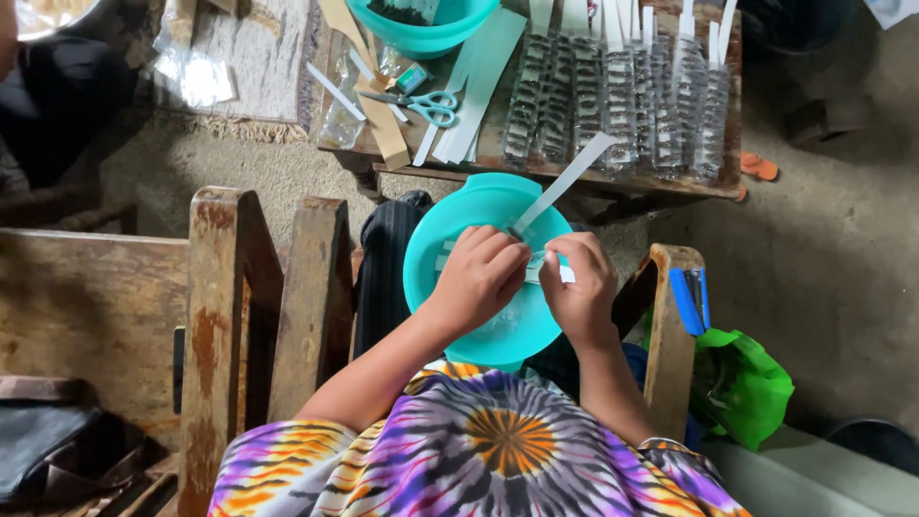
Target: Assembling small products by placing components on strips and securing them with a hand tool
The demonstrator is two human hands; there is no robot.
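While I sit in a worn wooden chair, the low wooden surface ahead of me carries rows of small clear packets hung on white strips, side by side across its right half. Left half of the surface: loose white paper strips, a second teal bowl at the far edge with something dark inside, teal-handled scissors lying flat beside the strips.

Teal bowl on my lap, under both hands. Green bag sits by the right chair arm, a blue object resting on that arm.

Left hand over the bowl's middle, fingers curled and pressed together, pinching the near end of a long white strip. Strip rises at a slant from my fingers toward the surface edge.

Right hand just beside the left, nearly touching; fingers bent inward, pinching a small clear packet against the strip. Packet mostly hidden by my fingertips; contents cannot be made out.
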